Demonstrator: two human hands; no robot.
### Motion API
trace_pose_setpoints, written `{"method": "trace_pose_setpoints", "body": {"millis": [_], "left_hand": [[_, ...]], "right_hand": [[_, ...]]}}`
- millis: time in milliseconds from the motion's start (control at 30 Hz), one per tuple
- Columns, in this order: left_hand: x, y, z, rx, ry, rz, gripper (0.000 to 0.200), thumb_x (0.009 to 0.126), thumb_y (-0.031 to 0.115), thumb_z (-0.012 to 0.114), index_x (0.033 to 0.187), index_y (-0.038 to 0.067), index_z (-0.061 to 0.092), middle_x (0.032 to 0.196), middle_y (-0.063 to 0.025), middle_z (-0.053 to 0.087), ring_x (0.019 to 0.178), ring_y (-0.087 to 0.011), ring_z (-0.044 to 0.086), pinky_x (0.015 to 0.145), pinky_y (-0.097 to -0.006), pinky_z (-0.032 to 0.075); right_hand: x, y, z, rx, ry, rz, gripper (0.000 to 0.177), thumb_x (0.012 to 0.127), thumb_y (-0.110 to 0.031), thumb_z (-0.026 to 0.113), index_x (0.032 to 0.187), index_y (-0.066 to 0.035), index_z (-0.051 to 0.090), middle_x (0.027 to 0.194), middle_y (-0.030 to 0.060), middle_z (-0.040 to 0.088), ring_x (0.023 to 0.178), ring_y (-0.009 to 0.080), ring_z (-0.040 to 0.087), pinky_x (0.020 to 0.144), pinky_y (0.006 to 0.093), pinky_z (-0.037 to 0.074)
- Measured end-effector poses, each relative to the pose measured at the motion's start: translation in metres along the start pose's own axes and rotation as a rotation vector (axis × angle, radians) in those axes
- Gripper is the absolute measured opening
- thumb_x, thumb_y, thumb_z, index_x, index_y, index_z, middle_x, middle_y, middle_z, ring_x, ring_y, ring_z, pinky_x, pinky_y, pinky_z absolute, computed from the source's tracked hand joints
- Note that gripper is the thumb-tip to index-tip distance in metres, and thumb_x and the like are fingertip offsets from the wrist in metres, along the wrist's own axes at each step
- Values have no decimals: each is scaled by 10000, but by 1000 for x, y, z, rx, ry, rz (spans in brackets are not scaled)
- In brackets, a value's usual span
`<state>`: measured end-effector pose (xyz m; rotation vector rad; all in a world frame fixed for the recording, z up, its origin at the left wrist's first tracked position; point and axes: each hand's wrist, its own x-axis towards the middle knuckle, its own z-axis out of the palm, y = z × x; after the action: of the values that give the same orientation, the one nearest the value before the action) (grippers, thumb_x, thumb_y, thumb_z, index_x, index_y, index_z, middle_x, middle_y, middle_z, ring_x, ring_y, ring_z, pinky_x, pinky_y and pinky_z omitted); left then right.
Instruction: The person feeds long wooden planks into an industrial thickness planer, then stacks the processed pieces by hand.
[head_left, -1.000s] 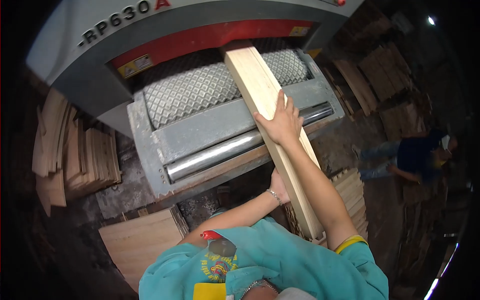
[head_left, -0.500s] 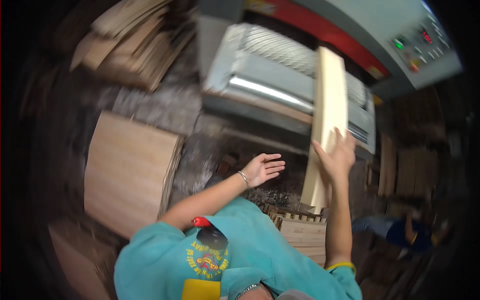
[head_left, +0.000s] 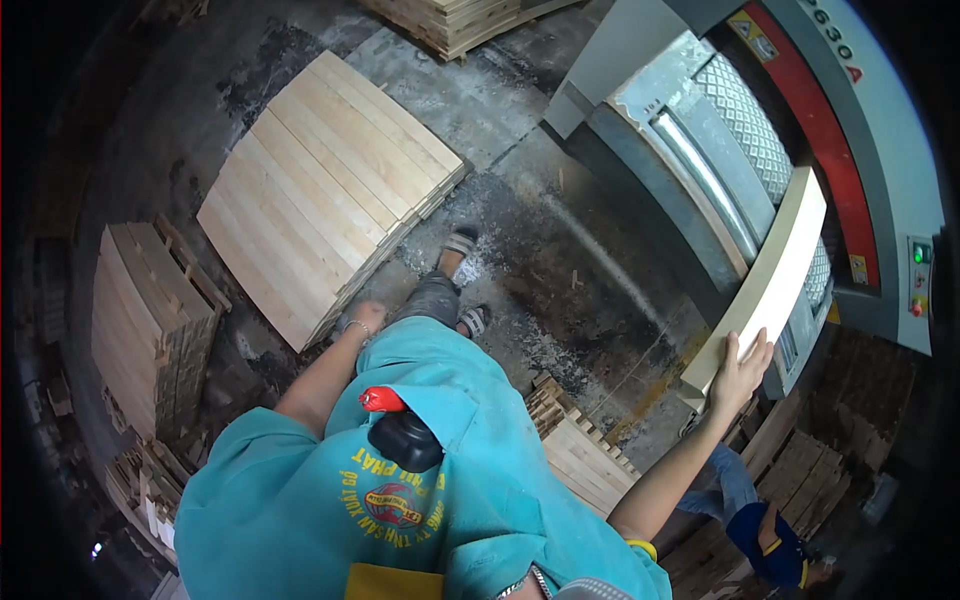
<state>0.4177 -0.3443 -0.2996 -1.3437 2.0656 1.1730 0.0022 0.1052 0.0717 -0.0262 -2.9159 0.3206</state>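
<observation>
A long, pale wooden board lies on the bed of a grey planer. Its far end is by the red strip of the machine, and its near end juts out past the bed. My right hand is on that near end, thumb and fingers over the top face and edge. My left hand hangs low beside my leg, close to the corner of a flat stack of boards; its fingers are mostly hidden.
Another board stack stands at the left, and more boards lie at the top. Close by my right side is a slatted stack. A person in dark blue is at the lower right. The planer's control panel shows a green light.
My view has swung left, so the planer now appears farther right. My left hand has dropped from in front of me to my side. My right hand stays on the board, which reaches the machine.
</observation>
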Motion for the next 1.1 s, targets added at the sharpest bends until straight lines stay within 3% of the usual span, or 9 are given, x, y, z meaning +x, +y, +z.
{"method": "trace_pose_setpoints", "body": {"millis": [333,367,500,600,733,867,967,1033,1100], "left_hand": [[54,5,-29,-215,40,-57,347,855,344,572,1007,76,731,1072,-164,694,1033,-327,655,902,-391,498],[66,15,-36,-276,58,-44,351,852,359,585,997,76,733,1069,-163,696,1038,-318,657,901,-384,499],[102,56,-67,-438,21,-24,339,871,334,613,1036,55,711,1044,-161,708,1010,-279,675,885,-352,505],[117,81,-82,-483,-80,-49,324,884,301,622,1072,46,690,1029,-152,712,983,-265,680,878,-346,509],[159,94,-47,-392,-147,-48,348,875,328,657,1125,87,666,1099,-142,668,1034,-325,635,910,-389,491],[178,124,-26,-108,-73,-131,318,855,311,683,1141,173,662,1120,-112,624,1112,-304,551,964,-446,422],[201,152,-15,-134,-89,-231,360,823,369,681,1162,250,655,1160,-67,571,1228,-329,425,1042,-547,298],[212,176,-17,-110,-143,-305,361,817,382,679,1156,257,657,1152,-53,571,1215,-323,430,1045,-532,284],[220,183,-7,-142,-147,-353,360,803,393,682,1138,263,663,1126,-33,571,1186,-312,435,1043,-516,263]], "right_hand": [[52,43,20,161,-16,6,627,868,-316,677,1398,-42,487,1460,213,408,1368,323,382,1121,414,293],[59,30,18,1,7,8,520,902,-253,637,1339,3,521,1327,207,533,1202,303,532,998,388,426],[38,-143,32,73,202,-172,290,908,-152,587,1130,27,640,1091,142,664,1035,248,617,910,339,463],[-8,-297,100,353,-430,-361,208,880,-73,585,1049,20,661,1000,101,677,949,158,618,860,298,474],[-65,-389,285,679,-1372,-448,269,841,-71,642,1104,-18,665,1061,118,699,1037,243,666,914,352,501],[-100,-357,551,689,-1373,-59,197,899,-117,610,1049,-11,679,947,157,702,883,249,679,799,346,515],[-84,-368,690,342,-1108,107,522,930,-504,532,1033,-16,688,889,209,693,879,362,672,829,415,499],[-76,-366,763,155,-1146,190,312,914,-294,563,1001,-24,694,813,63,669,761,194,647,693,327,495],[-72,-367,817,299,-1272,320,309,905,-289,566,1022,-28,681,849,81,668,773,204,648,685,335,501]]}}
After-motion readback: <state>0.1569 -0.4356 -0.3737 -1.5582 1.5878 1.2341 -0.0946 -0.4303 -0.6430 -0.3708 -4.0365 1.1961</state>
